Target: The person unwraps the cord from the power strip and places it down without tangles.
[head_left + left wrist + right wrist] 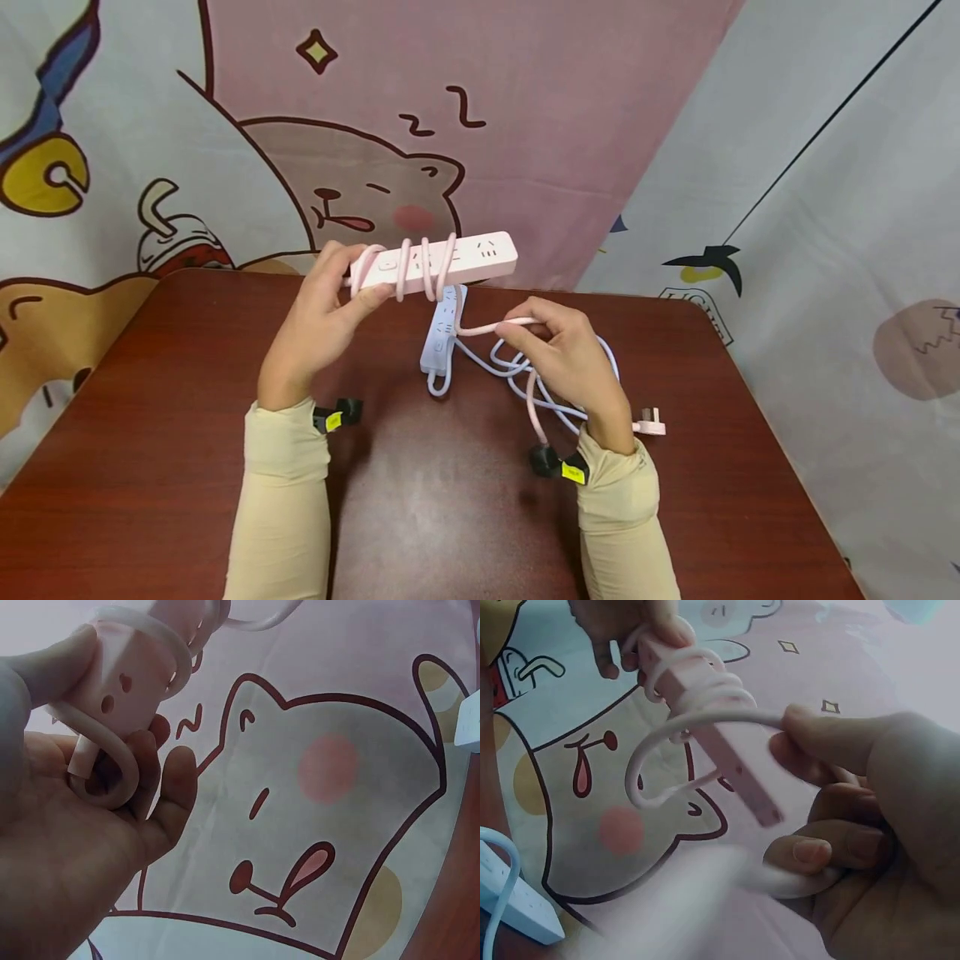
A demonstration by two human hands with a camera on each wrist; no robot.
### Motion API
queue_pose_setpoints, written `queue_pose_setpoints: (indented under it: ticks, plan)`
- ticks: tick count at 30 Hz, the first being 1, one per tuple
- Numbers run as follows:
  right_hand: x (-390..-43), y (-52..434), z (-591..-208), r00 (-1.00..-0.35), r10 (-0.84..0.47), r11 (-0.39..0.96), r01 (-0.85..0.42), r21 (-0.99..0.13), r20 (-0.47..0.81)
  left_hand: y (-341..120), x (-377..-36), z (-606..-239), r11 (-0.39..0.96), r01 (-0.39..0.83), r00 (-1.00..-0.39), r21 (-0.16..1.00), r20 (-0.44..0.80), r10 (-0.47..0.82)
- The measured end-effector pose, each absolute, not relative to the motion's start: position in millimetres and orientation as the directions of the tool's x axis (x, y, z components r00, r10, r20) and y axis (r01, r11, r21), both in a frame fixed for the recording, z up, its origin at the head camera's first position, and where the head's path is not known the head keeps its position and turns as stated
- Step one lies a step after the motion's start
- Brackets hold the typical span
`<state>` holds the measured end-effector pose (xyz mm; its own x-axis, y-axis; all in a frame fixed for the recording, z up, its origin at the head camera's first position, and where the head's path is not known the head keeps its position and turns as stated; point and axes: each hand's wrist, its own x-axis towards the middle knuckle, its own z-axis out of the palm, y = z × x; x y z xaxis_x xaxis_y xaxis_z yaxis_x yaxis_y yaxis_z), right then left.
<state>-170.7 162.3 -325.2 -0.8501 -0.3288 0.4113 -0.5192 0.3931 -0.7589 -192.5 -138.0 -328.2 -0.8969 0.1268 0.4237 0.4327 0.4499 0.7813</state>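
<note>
My left hand (318,312) grips one end of a pink power strip (483,258), thumb on the near side, and holds it up over the back of the table. Several turns of its pink cord (426,268) wrap around the strip near that hand. In the left wrist view the cord loops out of the strip's end (120,690) beside my palm. My right hand (566,354) pinches the loose cord between thumb and forefinger, right of the strip and lower. The right wrist view shows the cord (705,718) curving from those fingers to the strip, with more cord under the other fingers.
On the brown table (420,500) lies a white power strip (437,342), its white cord (551,404) coiled under my right hand. A pink plug (651,423) rests right of my right wrist. Behind the table hangs a cartoon-printed cloth (540,108).
</note>
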Motion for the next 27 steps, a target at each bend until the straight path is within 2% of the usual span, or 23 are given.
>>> queue_pose_setpoints:
  ticks: [5,12,27]
  plan:
    - [-177.1,173.6,-329.5,-0.911,-0.289,0.478,-0.402,-0.781,0.293,-142.7,-192.2,-329.9,0.426,0.450,-0.887,0.785,0.447,0.115]
    - [-190.2,186.0,-338.8,-0.938,-0.205,0.532,-0.346,-0.773,0.279,-145.6,-192.2,-332.1,0.409,0.490,-0.868,0.770,0.473,0.149]
    - [-203.4,189.5,-348.3,-0.946,-0.008,0.441,-0.294,-0.848,0.324,-137.5,-191.3,-332.2,0.383,0.505,-0.861,0.774,0.417,0.292]
